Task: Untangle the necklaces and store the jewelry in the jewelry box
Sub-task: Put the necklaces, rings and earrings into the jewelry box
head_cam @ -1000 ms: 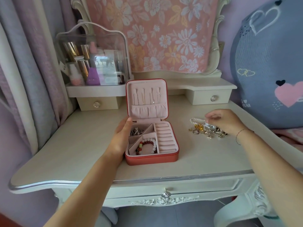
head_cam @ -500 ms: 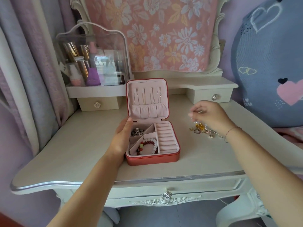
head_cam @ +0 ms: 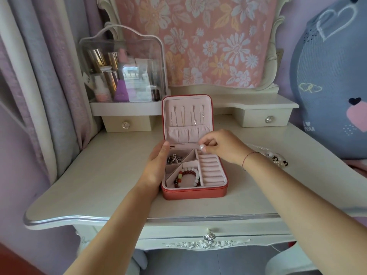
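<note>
One white pearl (head_cam: pixel 202 147) pinched by right hand (head_cam: pixel 223 146) over open red jewelry box (head_cam: pixel 195 192); left hand (head_cam: pixel 156 168) flat against side.

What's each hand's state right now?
Left hand: open, fingers straight, resting against the left side of the jewelry box.
Right hand: fingers pinch a white pearl over the box.
</note>
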Tool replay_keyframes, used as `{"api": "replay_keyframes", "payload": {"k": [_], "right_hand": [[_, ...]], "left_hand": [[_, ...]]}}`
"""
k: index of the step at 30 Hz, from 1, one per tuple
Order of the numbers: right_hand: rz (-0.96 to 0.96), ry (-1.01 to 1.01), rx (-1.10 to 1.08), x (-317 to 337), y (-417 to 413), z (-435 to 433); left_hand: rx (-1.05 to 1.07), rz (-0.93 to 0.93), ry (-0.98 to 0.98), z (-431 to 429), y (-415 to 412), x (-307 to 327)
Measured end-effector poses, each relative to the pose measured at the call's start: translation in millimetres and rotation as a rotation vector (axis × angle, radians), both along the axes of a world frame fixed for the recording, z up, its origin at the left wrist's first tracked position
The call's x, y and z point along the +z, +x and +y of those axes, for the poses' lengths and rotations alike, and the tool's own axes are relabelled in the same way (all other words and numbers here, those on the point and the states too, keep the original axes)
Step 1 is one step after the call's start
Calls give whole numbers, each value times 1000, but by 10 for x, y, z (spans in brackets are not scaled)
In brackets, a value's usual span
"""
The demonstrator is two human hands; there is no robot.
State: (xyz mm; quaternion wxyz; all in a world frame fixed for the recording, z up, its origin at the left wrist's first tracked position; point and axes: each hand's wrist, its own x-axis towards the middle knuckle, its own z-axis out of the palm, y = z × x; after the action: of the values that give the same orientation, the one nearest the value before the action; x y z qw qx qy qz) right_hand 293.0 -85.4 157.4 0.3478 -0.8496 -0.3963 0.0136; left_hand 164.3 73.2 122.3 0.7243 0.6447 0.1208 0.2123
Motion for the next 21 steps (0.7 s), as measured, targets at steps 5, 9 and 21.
{"api": "replay_keyframes", "payload": {"k": [5, 9, 21], "right_hand": [[-57, -51, 48, -21, -18, 39], [-47, 28, -1, -74, -42, 41], [-104, 123, -36, -172, -115, -67]], "left_hand": [[17, -1, 5, 3, 15, -6], [19, 5, -6, 1, 16, -3], [-12, 2, -4, -10, -25, 26]]}}
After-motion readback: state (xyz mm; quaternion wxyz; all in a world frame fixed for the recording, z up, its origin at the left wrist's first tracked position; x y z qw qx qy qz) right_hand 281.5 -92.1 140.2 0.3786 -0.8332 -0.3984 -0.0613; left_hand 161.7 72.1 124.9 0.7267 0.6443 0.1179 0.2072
